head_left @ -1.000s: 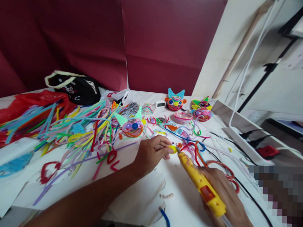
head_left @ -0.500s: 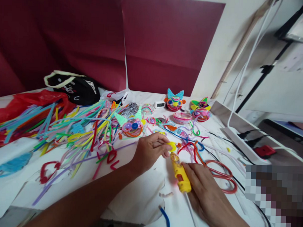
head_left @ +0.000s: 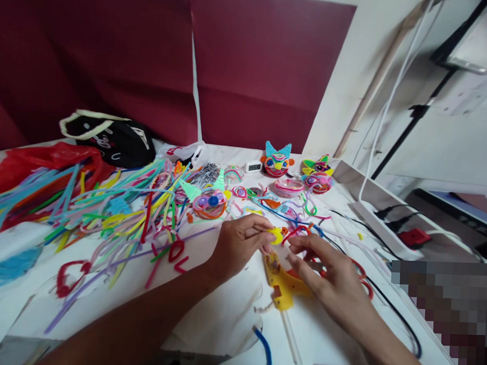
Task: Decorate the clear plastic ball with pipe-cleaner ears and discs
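left hand (head_left: 241, 245) grip: pinching yellow piece (head_left: 277, 236) | right hand (head_left: 333, 268) grip: fingers parted, seemingly empty, just right of piece | glue gun (head_left: 286, 287): nearside of piece, long axis fore-aft

the left forearm (head_left: 143, 312) slants in from the lower left, the left hand (head_left: 241, 242) drawing thumb and curled fingers (head_left: 255, 224) into a pinch. the right hand (head_left: 331, 265) (bare, like the other) hangs near, thumb and fingers spread.

Glue gun (head_left: 282, 300): is lying on the table (head_left: 321, 345)
Pipe cleaners (head_left: 126, 205): are spreading left of it
Bag (head_left: 120, 146): is resting behind them
Power strip (head_left: 374, 219): is lying right
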Motion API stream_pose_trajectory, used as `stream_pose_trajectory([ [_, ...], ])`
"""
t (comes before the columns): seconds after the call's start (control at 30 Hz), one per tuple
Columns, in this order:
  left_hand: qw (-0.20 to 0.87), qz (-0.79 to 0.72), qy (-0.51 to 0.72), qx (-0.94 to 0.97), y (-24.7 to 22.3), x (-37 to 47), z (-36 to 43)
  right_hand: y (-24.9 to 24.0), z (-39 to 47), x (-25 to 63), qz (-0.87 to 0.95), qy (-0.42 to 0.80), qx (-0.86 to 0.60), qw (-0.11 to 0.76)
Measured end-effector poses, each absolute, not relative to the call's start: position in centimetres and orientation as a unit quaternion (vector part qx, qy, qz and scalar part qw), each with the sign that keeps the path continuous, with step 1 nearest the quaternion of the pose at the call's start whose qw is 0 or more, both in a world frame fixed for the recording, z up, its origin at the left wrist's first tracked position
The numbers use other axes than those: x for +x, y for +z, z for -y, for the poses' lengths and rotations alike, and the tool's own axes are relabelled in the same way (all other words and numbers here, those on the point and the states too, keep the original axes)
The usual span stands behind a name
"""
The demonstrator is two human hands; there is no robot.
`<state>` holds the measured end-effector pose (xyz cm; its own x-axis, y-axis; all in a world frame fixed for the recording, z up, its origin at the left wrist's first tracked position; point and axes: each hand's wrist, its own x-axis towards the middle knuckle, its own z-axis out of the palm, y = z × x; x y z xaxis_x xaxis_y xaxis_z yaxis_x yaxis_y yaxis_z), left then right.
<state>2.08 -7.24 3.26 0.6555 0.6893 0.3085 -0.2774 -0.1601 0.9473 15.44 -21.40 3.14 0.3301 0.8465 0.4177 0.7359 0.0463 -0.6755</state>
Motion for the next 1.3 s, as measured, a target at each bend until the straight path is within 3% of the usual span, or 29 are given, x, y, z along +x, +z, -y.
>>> stream_pose_trajectory([
  [0.3, 0.632, -0.148, 0.383, 0.657, 3.2, 2.0, 7.3, 3.0, 18.3, 14.5, 0.523, 0.146, -0.647, 0.535],
  [0.8, 0.536, -0.139, 0.396, 0.733, 2.7, 1.8, 7.2, 2.5, 18.8, 13.6, 0.583, -0.067, -0.631, 0.508],
  [1.3, 0.501, -0.121, 0.403, 0.756, 2.8, 1.8, 7.3, 1.7, 18.9, 13.6, 0.592, -0.123, -0.624, 0.495],
])
